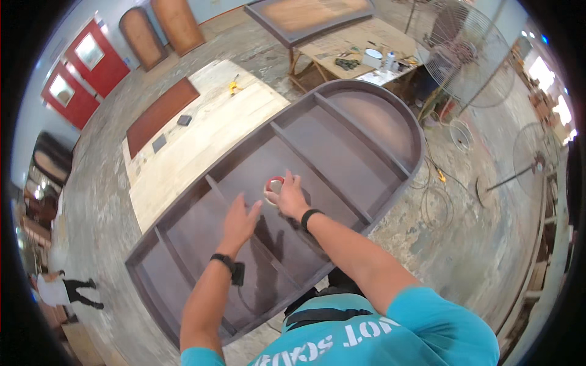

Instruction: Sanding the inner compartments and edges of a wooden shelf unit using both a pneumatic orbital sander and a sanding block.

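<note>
Lengthwise, the dark, shallow case (342,140) spans the middle of the scene, lying open side up, with its long axis running from near left to far right. Its rounded end points far right, its squared end near left, and four crosswise dividers part it into five bays. Beyond its left side spreads a pale wooden board (201,158), bearing a reddish-brown panel (162,116). At the far side stands a desk (329,46) with cans and bottles, and to its right a large wire fan (467,52).

Next in size come the hands. The left hand (240,222) hovers about over the divider on the near-left side of the middle bay, fingers and thumb apart, holding nothing. The right hand (289,196) is over the middle bay, its grip seemingly clamped on a roll (269,196), fingers and thumb about its right side.

Smallest is that roll, pale with a red inner ring. Being round, it has no long axis across its face; its hollow looks roughly upward. Whether it touches the case floor I cannot tell. The step in hand seems to be handling the roll above this bay; any next move calls for keeping it clear of the upright dividers.
</note>
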Motion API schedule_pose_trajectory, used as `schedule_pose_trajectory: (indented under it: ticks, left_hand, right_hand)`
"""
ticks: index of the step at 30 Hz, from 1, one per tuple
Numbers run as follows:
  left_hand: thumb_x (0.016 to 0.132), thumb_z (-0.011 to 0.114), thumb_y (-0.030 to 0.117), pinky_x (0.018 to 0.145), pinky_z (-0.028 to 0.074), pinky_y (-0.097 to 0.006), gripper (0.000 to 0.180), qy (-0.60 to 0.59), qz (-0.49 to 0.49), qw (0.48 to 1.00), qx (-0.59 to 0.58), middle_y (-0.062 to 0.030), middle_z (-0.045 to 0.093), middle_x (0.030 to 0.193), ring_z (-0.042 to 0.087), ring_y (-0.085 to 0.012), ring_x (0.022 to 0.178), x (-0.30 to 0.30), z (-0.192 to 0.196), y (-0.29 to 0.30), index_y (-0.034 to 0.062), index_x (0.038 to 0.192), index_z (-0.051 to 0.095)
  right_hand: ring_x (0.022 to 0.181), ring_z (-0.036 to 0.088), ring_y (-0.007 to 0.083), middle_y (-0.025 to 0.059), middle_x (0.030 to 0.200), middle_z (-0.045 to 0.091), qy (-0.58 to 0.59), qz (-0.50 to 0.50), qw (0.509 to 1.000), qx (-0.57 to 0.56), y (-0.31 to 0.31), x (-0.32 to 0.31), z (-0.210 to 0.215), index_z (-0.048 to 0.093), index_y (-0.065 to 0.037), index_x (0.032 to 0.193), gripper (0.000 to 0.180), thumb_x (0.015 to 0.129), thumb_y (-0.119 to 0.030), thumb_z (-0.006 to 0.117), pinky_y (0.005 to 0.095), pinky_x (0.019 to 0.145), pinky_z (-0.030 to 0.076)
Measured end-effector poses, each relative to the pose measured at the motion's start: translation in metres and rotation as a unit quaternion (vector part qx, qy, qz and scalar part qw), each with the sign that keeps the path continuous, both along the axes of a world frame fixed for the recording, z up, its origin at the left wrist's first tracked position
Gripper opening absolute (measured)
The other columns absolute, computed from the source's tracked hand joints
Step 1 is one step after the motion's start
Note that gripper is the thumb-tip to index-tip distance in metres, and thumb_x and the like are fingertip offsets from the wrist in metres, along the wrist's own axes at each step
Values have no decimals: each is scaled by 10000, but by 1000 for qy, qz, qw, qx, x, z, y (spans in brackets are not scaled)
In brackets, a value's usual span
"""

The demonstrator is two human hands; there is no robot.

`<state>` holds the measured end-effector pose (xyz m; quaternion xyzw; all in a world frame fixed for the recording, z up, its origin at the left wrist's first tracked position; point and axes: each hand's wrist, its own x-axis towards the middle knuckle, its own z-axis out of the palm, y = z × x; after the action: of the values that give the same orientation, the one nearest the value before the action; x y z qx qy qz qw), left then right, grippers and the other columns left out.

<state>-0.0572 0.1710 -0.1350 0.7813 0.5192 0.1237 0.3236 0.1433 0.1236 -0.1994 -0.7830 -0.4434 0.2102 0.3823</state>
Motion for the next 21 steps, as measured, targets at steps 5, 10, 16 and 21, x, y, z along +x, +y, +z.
schedule_pose_trajectory:
  ticks: [5, 10, 16, 21]
  left_hand:
    - [1010, 735, 716, 1119, 560, -549, 1115, 113, 0, 993, 26, -341, 719, 1392, 709, -474, 1351, 62, -47, 50, -30, 1716, 302]
    - [997, 758, 664, 1098, 578, -575, 1004, 148, -101, 982, 65, -330, 735, 1393, 722, -518, 1301, 138, -49, 75, 13, 1637, 340]
    - [1000, 801, 497, 1021, 610, -584, 765, 199, -299, 933, 20, -326, 703, 1401, 740, -507, 1227, 179, -38, 24, 41, 1519, 471]
    - [981, 822, 447, 929, 632, -571, 674, 148, -506, 845, 85, -273, 704, 1262, 775, -485, 1092, 200, -38, -90, 58, 1433, 508]
  right_hand:
    - [1275, 696, 556, 416, 1310, 705, 138, 258, 930, -224, -115, -61, 30, 455, 130, 1538, 880, 1005, -456, 837, 570, 1109, 561]
    - [1177, 718, 564, 420, 1233, 725, 174, 332, 900, -223, -193, -85, 69, 345, 152, 1622, 904, 1053, -408, 769, 580, 1033, 574]
    - [1154, 731, 547, 387, 1170, 756, 172, 354, 896, -208, -207, -56, 96, 431, 169, 1578, 838, 1037, -368, 781, 572, 1000, 588]
    - [1119, 751, 528, 353, 1124, 780, 142, 426, 863, -231, -221, -69, 91, 522, 163, 1495, 736, 1020, -334, 784, 575, 972, 595]
